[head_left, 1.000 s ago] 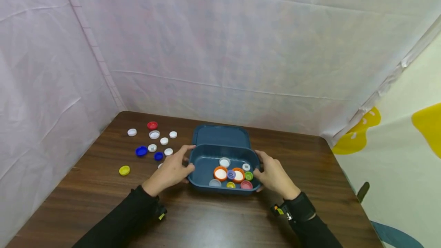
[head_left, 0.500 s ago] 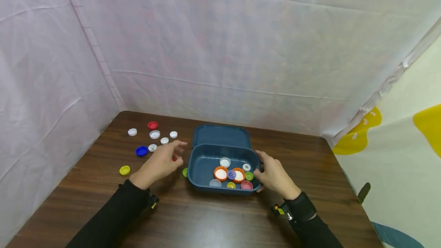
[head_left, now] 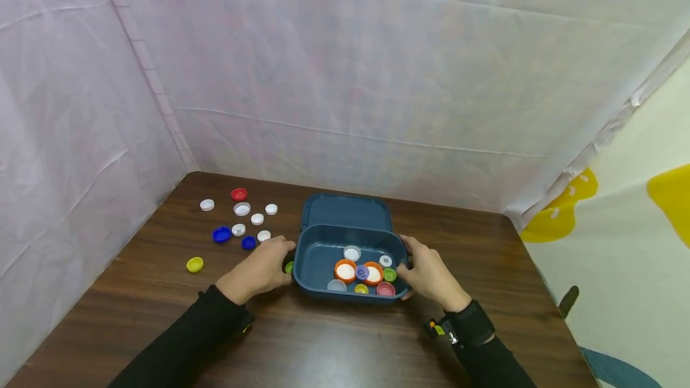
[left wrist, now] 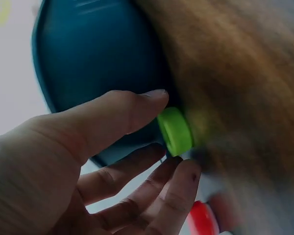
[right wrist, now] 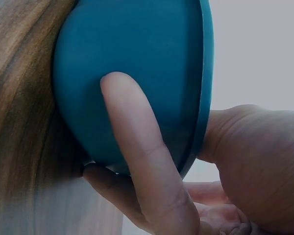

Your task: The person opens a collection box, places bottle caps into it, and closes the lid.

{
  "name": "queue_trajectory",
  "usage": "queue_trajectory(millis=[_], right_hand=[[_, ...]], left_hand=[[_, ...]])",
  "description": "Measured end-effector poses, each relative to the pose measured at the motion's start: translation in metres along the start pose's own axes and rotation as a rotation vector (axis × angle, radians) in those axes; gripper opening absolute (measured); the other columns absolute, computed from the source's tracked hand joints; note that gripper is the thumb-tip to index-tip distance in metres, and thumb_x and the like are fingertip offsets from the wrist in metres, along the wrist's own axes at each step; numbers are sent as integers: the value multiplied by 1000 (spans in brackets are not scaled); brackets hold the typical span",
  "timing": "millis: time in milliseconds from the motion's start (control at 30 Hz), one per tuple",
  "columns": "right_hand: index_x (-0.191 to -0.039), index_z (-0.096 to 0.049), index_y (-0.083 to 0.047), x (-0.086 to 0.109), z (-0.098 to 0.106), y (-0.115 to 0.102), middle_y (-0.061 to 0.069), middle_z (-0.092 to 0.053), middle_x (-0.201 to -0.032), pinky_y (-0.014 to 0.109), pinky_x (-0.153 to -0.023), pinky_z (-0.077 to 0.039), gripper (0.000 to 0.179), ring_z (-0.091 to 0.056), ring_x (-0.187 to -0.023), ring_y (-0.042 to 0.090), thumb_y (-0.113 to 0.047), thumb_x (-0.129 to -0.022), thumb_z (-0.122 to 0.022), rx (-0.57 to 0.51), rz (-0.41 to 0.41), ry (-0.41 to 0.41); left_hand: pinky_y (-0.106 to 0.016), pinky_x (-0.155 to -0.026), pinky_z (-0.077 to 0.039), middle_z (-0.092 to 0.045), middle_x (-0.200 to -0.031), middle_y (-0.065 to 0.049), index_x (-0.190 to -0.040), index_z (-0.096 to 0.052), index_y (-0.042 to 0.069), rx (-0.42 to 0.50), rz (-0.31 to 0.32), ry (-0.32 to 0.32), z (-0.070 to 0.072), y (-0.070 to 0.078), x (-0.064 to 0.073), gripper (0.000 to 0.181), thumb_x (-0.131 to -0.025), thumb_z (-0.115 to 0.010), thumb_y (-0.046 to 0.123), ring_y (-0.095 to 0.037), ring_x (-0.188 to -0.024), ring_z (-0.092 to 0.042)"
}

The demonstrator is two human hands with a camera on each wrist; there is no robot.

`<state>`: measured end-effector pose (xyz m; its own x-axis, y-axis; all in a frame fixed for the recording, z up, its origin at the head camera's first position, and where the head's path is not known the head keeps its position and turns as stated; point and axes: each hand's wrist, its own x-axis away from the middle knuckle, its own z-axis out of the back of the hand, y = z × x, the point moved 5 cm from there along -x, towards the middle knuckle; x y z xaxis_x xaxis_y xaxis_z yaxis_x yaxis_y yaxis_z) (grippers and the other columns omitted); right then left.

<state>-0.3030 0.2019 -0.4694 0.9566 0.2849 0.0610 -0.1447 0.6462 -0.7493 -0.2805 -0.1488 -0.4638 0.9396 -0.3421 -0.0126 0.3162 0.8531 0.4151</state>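
A dark blue lunch box [head_left: 318, 259] stands on the table, holding several bottle caps, among them an orange-rimmed cap [head_left: 345, 271] and a purple cap [head_left: 362, 273]. My right hand [head_left: 431, 271] grips its right end, thumb over the rim and fingers against the outer wall [right wrist: 132, 29]. Beside the box's left end, my left hand [head_left: 261, 268] has its thumb and fingertips at opposite edges of a green bottle cap [left wrist: 175, 131], pinching it close to the wall. In the head view most of that cap is hidden.
Several loose caps lie to the left, including a red cap [head_left: 239, 194], a blue cap [head_left: 221, 234], a yellow cap [head_left: 194, 264] and a white cap [head_left: 207, 205]. A blue lid [head_left: 347, 211] sits right behind the box. White sheeting [head_left: 345, 76] hangs behind the table.
My left hand has let go of the box's left rim, drawn back left, then come in low to the green bottle cap beside the box. The right hand stays at the box.
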Motion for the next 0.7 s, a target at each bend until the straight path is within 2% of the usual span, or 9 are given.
queue_trajectory(millis=[67,100,200,300,333,467,600,700], right_hand=[[-176,-42,2,0,0,0,32,-67,-161,42,-55,-68,79,-84,-92,24,6,-103,-71,-2,0,0],[-176,-42,2,0,0,0,32,-67,-160,43,-55,-68,79,-84,-94,25,6,-103,-72,-3,-1,0],[-176,-42,2,0,1,0,32,-67,-160,43,-56,-68,79,-85,-98,26,6,-102,-72,-4,-4,2],[-176,-43,2,0,1,-1,32,-67,-160,43,-56,-68,79,-85,-98,26,6,-102,-72,-2,-6,5],[-176,-43,2,0,1,-1,32,-67,-160,43,-56,-68,79,-85,-98,26,6,-102,-72,-4,-6,4],[-176,-42,2,1,1,-1,32,-66,-162,43,-56,-69,79,-84,-93,25,5,-103,-71,-7,-9,-3],[-177,-41,1,1,1,-1,33,-65,-163,44,-56,-69,79,-83,-86,24,5,-104,-70,-8,-7,-12],[-177,-40,1,1,1,-1,33,-65,-162,43,-56,-68,79,-83,-84,23,5,-104,-70,-5,0,-12]], left_hand=[[-57,-102,-65,-77,-112,-20,-129,-78,-9,-2,-3,10,-3,-1,-1,54,-84,-101,9,-34,-108,-74],[-56,-97,-65,-77,-109,-19,-126,-79,-8,-19,-27,34,-6,-5,-3,50,-83,-100,8,-34,-104,-73],[-54,-90,-64,-77,-102,-17,-116,-80,-5,-20,-46,46,-6,-6,-3,38,-83,-97,4,-31,-98,-72],[-50,-86,-62,-76,-99,-14,-111,-81,-1,-5,-26,31,-4,-6,-3,31,-85,-97,4,-27,-94,-70],[-48,-87,-63,-76,-99,-13,-111,-82,0,13,4,8,0,-2,-2,30,-86,-98,3,-25,-94,-69],[-43,-86,-65,-77,-102,-10,-116,-85,3,46,75,-17,2,-5,-1,27,-91,-97,5,-20,-92,-69],[-45,-92,-68,-78,-110,-12,-122,-85,3,77,123,2,7,-9,0,28,-95,-94,5,-23,-99,-71],[-48,-94,-68,-78,-114,-14,-125,-84,2,91,134,54,15,-10,2,30,-97,-92,5,-27,-104,-73]])
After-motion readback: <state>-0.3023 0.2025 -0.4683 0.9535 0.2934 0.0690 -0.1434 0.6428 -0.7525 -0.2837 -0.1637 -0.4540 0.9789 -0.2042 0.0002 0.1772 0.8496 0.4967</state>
